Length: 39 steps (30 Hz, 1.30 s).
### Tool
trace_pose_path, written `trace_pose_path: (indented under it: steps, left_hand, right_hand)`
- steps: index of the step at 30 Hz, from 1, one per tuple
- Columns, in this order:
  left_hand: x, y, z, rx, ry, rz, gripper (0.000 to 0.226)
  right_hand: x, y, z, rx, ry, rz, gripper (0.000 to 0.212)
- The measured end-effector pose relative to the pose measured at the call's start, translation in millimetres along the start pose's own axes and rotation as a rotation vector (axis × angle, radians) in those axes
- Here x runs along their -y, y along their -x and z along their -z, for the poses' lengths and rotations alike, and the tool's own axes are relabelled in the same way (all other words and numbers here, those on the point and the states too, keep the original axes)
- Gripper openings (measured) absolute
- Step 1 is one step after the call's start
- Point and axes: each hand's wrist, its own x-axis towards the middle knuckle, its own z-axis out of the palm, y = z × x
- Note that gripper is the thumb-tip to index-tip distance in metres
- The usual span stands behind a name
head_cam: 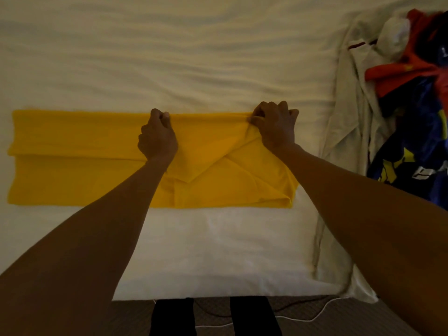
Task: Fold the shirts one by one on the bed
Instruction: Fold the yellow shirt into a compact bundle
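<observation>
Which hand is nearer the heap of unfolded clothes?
Right. The right hand grips the yellow shirt at the end nearest the heap; the left hand grips mid-shirt, farther away.

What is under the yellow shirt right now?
The white bedsheet shows on every side of the yellow shirt. The left hand and right hand pinch its far edge. Anything directly beneath the folded cloth is covered.

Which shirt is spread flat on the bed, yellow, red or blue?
The yellow shirt: it lies flat as a long strip, left hand and right hand gripping its far edge. The red shirt and blue shirt lie crumpled at right.
</observation>
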Motion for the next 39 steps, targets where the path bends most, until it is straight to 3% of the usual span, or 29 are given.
trace_pose_path:
  steps: [5,9,13,15,18,22,24,27,29,32,36,39]
  left_hand:
    - [1,3,11,-0.052,-0.03,-0.047,0.026]
    - [-10,31,2,-0.113,-0.058,-0.441,0.028]
    - [-28,67,-36,0.082,-0.018,-0.814,0.036]
    - [-27,75,-51,0.186,-0.072,-0.871,0.046]
    - [-18,74,-60,0.206,-0.21,-0.934,0.052]
    - [-3,71,-51,0.217,-0.298,-0.956,0.055]
    - [7,72,-44,0.232,-0.283,-0.916,0.058]
    - [15,75,-29,0.288,-0.135,-0.796,0.058]
    - [26,75,-22,0.276,-0.122,-0.767,0.058]
    - [62,66,-16,0.237,-0.256,-0.771,0.058]
    - [107,49,3,0.216,-0.311,-0.742,0.061]
    - [128,47,24,0.238,-0.228,-0.728,0.062]
  right_hand:
    - [6,11,-5,-0.208,0.033,0.027,0.029]
    - [16,28,-11,-0.28,-0.027,0.142,0.023]
    - [16,33,-32,-0.16,-0.133,0.169,0.017]
    - [7,30,-40,-0.137,-0.122,0.123,0.018]
    - [-6,19,-42,-0.159,-0.081,-0.007,0.024]
    - [-16,14,-35,-0.121,-0.032,-0.096,0.025]
    - [-8,17,-29,-0.182,0.004,-0.114,0.025]
    - [24,34,-30,-0.292,-0.042,0.018,0.022]
    - [43,51,-46,-0.192,-0.151,0.056,0.021]
    - [52,66,-68,-0.029,-0.153,-0.057,0.032]
    - [55,66,-68,-0.017,-0.011,-0.121,0.035]
    - [79,75,-68,-0.113,0.114,-0.121,0.029]
